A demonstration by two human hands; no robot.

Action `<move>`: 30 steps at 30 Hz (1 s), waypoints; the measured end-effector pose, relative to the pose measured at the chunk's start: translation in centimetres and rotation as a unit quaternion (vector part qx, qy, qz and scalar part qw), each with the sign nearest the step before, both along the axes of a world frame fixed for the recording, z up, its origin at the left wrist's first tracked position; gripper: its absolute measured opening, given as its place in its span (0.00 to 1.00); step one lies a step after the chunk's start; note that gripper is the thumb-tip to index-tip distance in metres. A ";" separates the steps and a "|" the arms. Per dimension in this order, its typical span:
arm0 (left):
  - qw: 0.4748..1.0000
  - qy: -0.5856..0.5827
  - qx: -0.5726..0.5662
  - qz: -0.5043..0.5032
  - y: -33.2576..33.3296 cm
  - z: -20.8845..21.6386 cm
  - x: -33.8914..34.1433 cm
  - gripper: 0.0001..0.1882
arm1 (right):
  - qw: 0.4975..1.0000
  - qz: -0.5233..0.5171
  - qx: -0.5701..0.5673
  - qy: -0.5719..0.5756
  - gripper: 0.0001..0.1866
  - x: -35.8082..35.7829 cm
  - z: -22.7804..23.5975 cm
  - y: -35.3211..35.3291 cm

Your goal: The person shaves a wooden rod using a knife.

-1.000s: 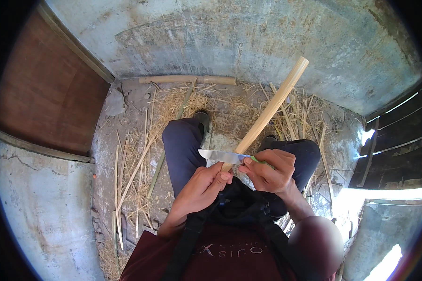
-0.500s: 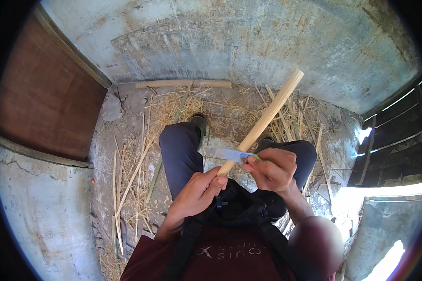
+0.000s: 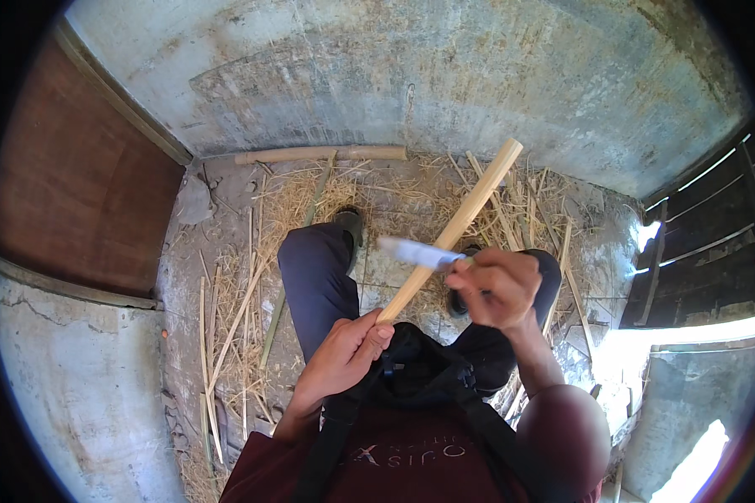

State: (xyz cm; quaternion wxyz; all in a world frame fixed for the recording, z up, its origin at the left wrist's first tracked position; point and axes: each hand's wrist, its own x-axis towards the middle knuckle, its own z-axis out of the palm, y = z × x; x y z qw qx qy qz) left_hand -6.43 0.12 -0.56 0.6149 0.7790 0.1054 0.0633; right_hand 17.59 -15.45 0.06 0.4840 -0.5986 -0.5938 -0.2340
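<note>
The left hand (image 3: 348,352) was low in front of the lap, thumb and fingers clamped around the near end of the stick (image 3: 453,230), its forearm coming up from the lower left. The stick slanted away from that grip, rising between the knees toward the right, its far end in the air over the straw (image 3: 512,220) on the floor (image 3: 386,281). The right hand (image 3: 503,287) hung just right of the stick, wrist bent, fingers curled closed on the handle of the knife (image 3: 417,251). The blade pointed left and crossed over the stick; it was blurred, and I couldn't tell whether it touched the wood. Half a second earlier, the blade had crossed nearer the left fingers; now it was farther up the stick, with more pale wood showing between. The far end of the stick had dipped a little nearer and to the left. The left hand had kept its hold, and the pole (image 3: 320,155) still lay along the wall (image 3: 352,92).
</note>
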 end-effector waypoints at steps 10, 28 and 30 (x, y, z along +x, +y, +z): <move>1.000 0.004 0.019 0.008 -0.3 0.2 -0.5 0.17 | 0.999 -0.038 0.015 -0.007 0.13 1.4 1.7 -0.4; 0.999 0.011 0.036 0.028 -0.5 0.3 -0.8 0.16 | 0.997 -0.062 0.045 -0.010 0.11 3.2 1.7 0.0; 0.999 0.022 0.035 0.029 -0.5 -0.1 -1.0 0.17 | 0.997 -0.058 0.044 -0.022 0.11 3.6 1.2 0.0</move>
